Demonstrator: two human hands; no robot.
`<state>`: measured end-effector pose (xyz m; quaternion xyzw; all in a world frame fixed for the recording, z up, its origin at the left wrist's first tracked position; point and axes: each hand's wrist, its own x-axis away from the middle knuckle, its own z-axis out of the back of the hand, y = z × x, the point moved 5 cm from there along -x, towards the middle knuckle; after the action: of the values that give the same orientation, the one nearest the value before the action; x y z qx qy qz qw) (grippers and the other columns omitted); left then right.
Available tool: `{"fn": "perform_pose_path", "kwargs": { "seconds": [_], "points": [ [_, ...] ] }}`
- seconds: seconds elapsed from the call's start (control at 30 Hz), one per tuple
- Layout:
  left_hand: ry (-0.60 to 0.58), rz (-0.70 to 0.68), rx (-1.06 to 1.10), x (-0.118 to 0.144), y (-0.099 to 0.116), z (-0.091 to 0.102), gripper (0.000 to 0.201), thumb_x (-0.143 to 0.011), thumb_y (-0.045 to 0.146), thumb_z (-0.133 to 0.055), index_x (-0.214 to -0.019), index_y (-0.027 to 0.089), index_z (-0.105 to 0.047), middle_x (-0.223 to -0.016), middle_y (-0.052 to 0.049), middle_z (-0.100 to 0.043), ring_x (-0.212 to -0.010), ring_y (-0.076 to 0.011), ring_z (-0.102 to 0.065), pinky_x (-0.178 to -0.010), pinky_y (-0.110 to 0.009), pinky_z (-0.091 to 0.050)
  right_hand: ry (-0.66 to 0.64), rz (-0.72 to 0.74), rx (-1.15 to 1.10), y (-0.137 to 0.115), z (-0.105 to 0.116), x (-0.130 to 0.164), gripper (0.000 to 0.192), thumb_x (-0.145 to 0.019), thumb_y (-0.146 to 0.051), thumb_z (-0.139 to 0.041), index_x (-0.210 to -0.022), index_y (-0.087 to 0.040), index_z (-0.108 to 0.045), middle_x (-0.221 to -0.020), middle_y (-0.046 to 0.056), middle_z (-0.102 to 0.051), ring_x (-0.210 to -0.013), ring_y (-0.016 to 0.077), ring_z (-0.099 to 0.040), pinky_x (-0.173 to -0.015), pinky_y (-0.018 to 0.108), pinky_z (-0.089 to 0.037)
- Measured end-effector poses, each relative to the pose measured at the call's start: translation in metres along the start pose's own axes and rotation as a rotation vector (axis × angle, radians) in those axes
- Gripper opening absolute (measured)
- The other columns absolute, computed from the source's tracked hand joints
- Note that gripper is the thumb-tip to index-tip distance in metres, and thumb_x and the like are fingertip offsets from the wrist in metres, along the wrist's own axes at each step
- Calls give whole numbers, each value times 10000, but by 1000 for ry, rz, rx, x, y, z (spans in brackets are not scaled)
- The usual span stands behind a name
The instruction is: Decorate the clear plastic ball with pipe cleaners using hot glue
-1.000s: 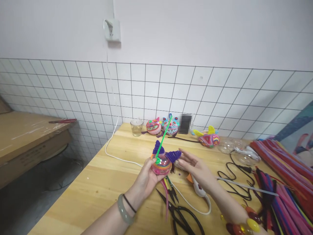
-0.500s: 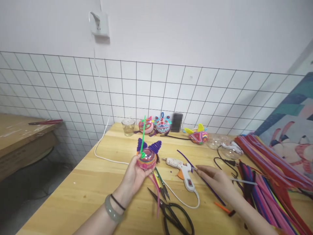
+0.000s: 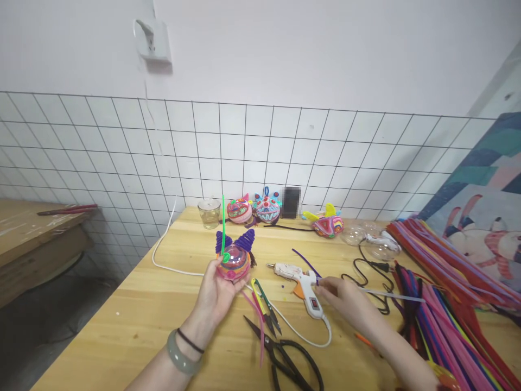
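Fingers of the left hand curl around a small round ball, holding it up over the desk. The ball is clear and shiny, with stripes of fuzzy colored wire inside, pink and orange and blue. Two pointy purple ears of fuzzy wire sit on top of it. A long green fuzzy stick pokes straight up from the ball, curled at its bottom end.

To the right, well apart from the ball, the right hand lies low on the desk. Its fingertips touch a thin purple fuzzy wire just beside the handle of a white glue gun. I cannot tell if the fingers pinch the wire or only rest on it.

The glue gun is smooth plastic with an orange trigger and a white cord. Near the person lie black scissors with big loop handles and small snips with yellow-green grips. Beside them lies a loose pink wire.

At the far edge of the desk stand a little glass cup and three finished toy balls with bright faces and ears. On the right lies a big heap of long fuzzy wires, red, pink, purple and black. The desk is pale wood, smooth, with lines in it.
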<state>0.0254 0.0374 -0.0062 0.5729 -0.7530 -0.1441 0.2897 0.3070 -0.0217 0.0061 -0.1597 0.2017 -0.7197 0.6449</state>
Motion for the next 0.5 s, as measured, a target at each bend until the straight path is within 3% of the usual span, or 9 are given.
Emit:
{"fn": "perform_pose_path", "kwargs": {
  "seconds": [0.13,0.23,0.4,0.5],
  "points": [
    [3,-17,2,-1,2,0,175,-855,248,-495,-964,149,-590,-989,-137,-708,-884,-269,-691,-791,-465,-548,8,-64,41,21,18,0,292,-831,-416,-494,-772,-235,-716,-756,51,-753,-715,263,-689,-613,311,-464],
    [16,-29,14,-2,3,1,158,-854,236,-496,-950,155,-592,-998,-132,-709,-904,-271,-689,-801,-465,-545,-16,-56,39,22,17,8,291,-839,-408,-483,-752,-237,-703,-747,49,-748,-712,264,-685,-624,324,-469],
    [47,-67,27,-4,3,4,145,-847,219,-509,-937,152,-601,-979,-126,-715,-889,-256,-693,-795,-439,-550,-139,136,-11,-28,-12,37,287,-879,-337,-446,-796,-224,-697,-827,48,-741,-763,225,-668,-688,302,-472],
    [40,-96,36,-5,4,5,150,-840,215,-530,-949,150,-609,-981,-116,-720,-905,-244,-689,-808,-423,-548,-210,180,8,-60,-29,55,267,-888,-273,-438,-804,-218,-686,-821,39,-729,-778,197,-668,-700,269,-471]
  ]
}}
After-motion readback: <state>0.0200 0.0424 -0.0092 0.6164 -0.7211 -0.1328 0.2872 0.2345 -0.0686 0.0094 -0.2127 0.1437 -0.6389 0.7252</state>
